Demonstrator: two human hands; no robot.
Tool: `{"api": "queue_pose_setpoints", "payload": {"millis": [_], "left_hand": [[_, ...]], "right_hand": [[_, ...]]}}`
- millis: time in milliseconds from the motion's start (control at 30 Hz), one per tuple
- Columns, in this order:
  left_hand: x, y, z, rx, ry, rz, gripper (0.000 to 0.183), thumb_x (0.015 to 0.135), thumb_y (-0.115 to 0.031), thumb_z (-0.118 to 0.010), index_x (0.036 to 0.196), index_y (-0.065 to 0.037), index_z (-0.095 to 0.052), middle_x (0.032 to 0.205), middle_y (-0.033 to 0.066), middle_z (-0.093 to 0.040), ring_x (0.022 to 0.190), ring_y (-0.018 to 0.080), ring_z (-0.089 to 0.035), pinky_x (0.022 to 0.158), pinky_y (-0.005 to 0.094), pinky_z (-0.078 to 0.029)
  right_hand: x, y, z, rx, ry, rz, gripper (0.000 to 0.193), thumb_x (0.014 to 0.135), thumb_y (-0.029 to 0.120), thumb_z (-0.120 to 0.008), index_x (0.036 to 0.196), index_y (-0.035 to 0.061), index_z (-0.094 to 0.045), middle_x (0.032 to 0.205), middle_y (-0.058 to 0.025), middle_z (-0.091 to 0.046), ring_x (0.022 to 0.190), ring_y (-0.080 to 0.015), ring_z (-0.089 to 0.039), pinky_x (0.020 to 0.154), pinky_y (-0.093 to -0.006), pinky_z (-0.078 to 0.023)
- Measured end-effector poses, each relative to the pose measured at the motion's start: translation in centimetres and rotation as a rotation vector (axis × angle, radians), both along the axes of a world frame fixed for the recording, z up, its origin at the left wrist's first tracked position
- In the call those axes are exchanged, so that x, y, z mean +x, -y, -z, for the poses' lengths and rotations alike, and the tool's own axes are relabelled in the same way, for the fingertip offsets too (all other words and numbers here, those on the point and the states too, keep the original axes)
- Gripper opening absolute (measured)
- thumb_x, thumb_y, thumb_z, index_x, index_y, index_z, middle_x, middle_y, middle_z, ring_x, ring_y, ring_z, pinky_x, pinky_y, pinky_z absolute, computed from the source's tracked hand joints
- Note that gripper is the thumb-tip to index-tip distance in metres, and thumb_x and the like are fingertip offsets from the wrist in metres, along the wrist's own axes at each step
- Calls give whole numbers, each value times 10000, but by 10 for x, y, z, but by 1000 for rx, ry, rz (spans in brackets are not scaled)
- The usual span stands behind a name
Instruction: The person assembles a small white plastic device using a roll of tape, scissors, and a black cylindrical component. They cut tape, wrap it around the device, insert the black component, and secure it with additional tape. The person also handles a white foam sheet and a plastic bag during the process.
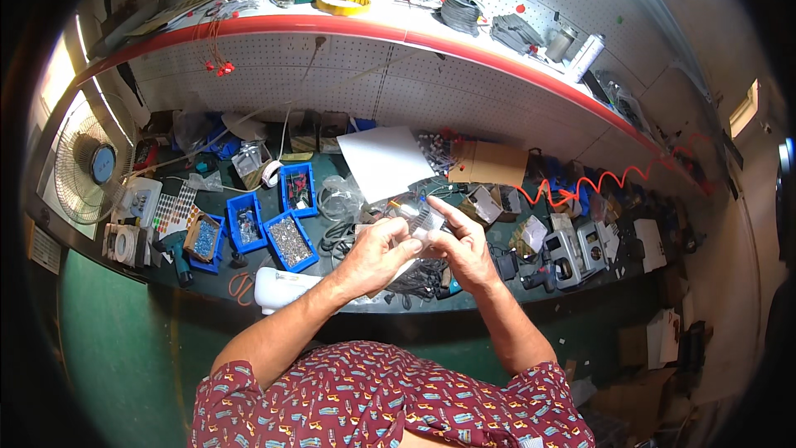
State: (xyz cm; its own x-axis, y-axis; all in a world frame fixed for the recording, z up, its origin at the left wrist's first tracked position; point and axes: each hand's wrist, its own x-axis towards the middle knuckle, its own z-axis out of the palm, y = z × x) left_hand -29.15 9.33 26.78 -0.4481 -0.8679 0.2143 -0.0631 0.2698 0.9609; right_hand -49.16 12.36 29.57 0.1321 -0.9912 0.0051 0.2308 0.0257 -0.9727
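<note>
Above the middle of the bench, both hands meet at a small clear plastic bag (421,217) with something greyish showing through it; its contents are too small to name. My left hand (377,257) is closed, thumb and fingertips pinching the bag's near side. On the other side my right hand (466,250) grips it with the thumb, the index finger stretched along its edge. Behind the bag a large white sheet (385,162) lies on the bench. A tangle of black cables (417,279) is under and around my hands.
Blue bins (292,264) of small metal parts stand left, beside a white bottle (282,289), orange-handled scissors (241,289) and a fan (95,162). A cardboard piece (487,163), coiled orange hose (580,187) and grey-white device (565,257) are right. A red-edged shelf (390,31) spans overhead.
</note>
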Motion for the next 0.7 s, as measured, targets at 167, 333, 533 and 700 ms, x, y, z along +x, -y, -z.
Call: {"api": "queue_pose_setpoints", "payload": {"millis": [167, 333, 533, 700], "left_hand": [[-2, 0, -4, 11, 6, 22, 316, 928, -237, -698, 779, 4, -559, 754, 63, -550, 708, 134, -522, 619, 346, -441], [-1, -1, -1, 215, -18, 139, 247, 970, -242, -675, 1022, -34, -553, 884, 40, -596, 866, 92, -586, 704, 280, -514], [-12, -6, 11, 361, 5, 104, 524, 964, -320, -653, 1280, 37, -435, 949, 140, -651, 823, 181, -657, 723, 346, -541], [-12, -10, 16, 365, -6, 123, 416, 1024, -305, -575, 1273, 9, -464, 899, 94, -632, 701, 132, -611, 641, 309, -521]], "right_hand": [[0, -1, -3, -88, -149, -2, 723, 862, 119, -790, 1453, -90, -430, 1257, -163, -620, 1006, -162, -654, 812, -294, -580], [2, 5, -6, 62, -126, 94, 708, 824, 155, -834, 1409, -68, -504, 1025, -99, -692, 835, -127, -645, 713, -267, -552], [0, 16, 23, -31, -114, 260, 623, 835, 81, -795, 1372, -84, -526, 922, -88, -680, 651, -104, -600, 549, -250, -500], [-2, 21, 24, 67, 37, 271, 587, 873, 86, -763, 1377, -83, -515, 858, -77, -677, 560, -113, -583, 500, -248, -493]]}}
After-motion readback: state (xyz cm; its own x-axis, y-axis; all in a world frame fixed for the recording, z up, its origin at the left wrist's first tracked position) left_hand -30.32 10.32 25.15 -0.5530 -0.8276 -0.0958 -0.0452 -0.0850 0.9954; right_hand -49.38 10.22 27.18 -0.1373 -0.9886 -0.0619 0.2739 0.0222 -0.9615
